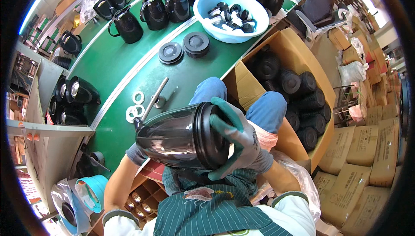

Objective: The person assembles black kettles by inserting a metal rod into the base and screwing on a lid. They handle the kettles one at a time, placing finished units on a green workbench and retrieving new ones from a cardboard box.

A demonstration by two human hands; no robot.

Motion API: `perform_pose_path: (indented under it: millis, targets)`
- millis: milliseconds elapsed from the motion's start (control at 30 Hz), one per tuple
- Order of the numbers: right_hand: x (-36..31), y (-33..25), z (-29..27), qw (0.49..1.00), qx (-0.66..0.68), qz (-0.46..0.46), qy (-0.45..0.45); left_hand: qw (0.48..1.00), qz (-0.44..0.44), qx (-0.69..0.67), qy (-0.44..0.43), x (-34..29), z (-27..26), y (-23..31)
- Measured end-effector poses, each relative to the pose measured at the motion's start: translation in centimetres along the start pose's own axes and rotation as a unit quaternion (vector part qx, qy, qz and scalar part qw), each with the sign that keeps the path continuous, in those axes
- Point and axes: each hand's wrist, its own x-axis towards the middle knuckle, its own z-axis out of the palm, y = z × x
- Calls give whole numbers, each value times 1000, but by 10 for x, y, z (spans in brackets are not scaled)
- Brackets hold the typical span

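A glossy black jug point(166, 136) lies on its side above my lap. Only the grey cuff of my left hand point(136, 154) shows. That hand supports the jug from behind, and its fingers are hidden. My right hand point(242, 134), in a grey and green glove, is wrapped round the black round base point(209, 136) at the jug's wide end. The thumb and fingers spread across the base's rim. The base sits against the jug; whether it is fully seated I cannot tell. Beyond the jug, a metal rod point(155, 97) stands tilted on the green table, beside several white rings point(137, 106).
Two stacks of black discs point(196, 44) and a blue basin point(231, 16) of small parts stand on the green table point(142, 71). More black jugs point(126, 25) line its far side. An open carton point(317, 73) of black bases stands at my right. A person point(319, 0) sits beyond.
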Motion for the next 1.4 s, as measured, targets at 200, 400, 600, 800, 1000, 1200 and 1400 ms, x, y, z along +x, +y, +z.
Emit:
perform_pose_path:
  millis: [200,400,600,800,1000,1200,1400]
  targets:
    - [-44,32,27,819,395,400,114,444,529,720,60,-13,57,80]
    - [-49,30,1,984,-71,161,-11,847,194,474,138,5,16,50]
    - [-34,42,16,973,183,130,49,836,259,457,161,4,38,37]
    - [-78,54,1,956,201,204,-65,757,367,520,150,2,46,59]
    - [-40,39,21,966,191,172,30,932,223,193,210,-1,15,-32]
    - [-59,38,25,871,349,344,43,486,531,693,39,-2,62,88]
    - [-24,28,10,997,48,42,33,979,75,-34,188,-1,-27,-24]
